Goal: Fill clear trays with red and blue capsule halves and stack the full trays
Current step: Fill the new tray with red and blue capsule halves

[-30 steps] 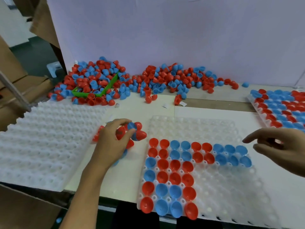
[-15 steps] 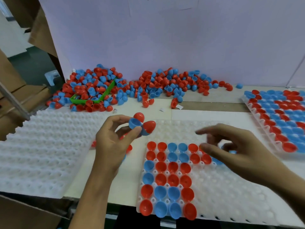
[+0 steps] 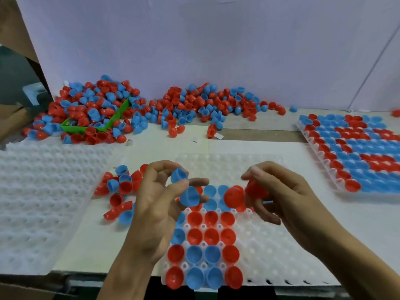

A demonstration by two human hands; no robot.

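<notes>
Now both hands are up over the clear tray (image 3: 270, 252) on the worktop (image 3: 151, 146). The left hand (image 3: 155, 204) has its fingers curled round two blue halves (image 3: 189, 195), one at the fingertips and one just under it. The right hand (image 3: 279, 198) pinches two red halves (image 3: 234, 197), held side by side between thumb and fingers. The two hands are near each other but do not touch.

Under the hands, the tray is partly full. Red and blue halves sit in its cups below the left hand, and the cups below the right hand have none. Just left of the left hand lies a small heap of loose halves (image 3: 121, 191), next to a stack of white trays (image 3: 39, 191). Far beyond both hands, a big pile (image 3: 151, 107) lies by the wall, with a green box (image 3: 95, 126) in it. Off past the right hand sits a full tray (image 3: 357, 152).
</notes>
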